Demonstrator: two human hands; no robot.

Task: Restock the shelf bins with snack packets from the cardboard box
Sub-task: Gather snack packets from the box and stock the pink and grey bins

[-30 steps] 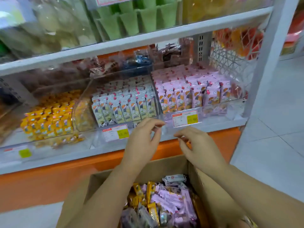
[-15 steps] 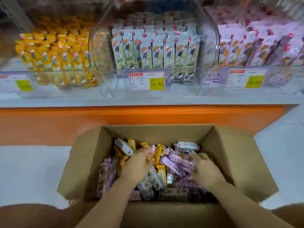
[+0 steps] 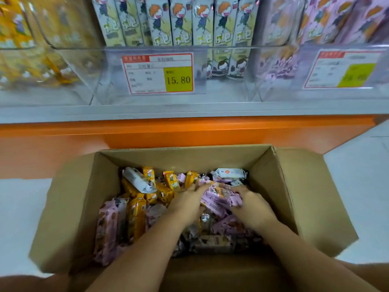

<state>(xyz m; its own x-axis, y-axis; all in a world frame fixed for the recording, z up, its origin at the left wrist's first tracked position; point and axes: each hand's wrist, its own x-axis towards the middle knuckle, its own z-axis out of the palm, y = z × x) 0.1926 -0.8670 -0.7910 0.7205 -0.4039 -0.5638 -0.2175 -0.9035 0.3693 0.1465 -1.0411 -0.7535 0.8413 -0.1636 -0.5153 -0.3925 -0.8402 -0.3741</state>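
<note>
An open cardboard box (image 3: 69, 207) stands on the floor below the shelf, filled with mixed yellow, pink and white snack packets. Both my hands are inside it. My left hand (image 3: 187, 202) and my right hand (image 3: 251, 204) close from either side on a bunch of pink packets (image 3: 217, 198) between them. Yellow packets (image 3: 136, 213) lie to the left of my hands. Above, a clear bin of white-green packets (image 3: 181, 22) sits in the middle of the shelf, a yellow-packet bin (image 3: 19, 28) at the left and a pink-packet bin (image 3: 328, 20) at the right.
The grey shelf edge (image 3: 189, 111) and an orange base panel (image 3: 189, 131) run just behind the box. Price tags (image 3: 157, 73) hang on the bin fronts. The box flaps spread out left and right over the pale tiled floor (image 3: 362, 182).
My hands dropped from the bin fronts into the box, then drew together around pink packets. The view tilted down and moved closer to the box.
</note>
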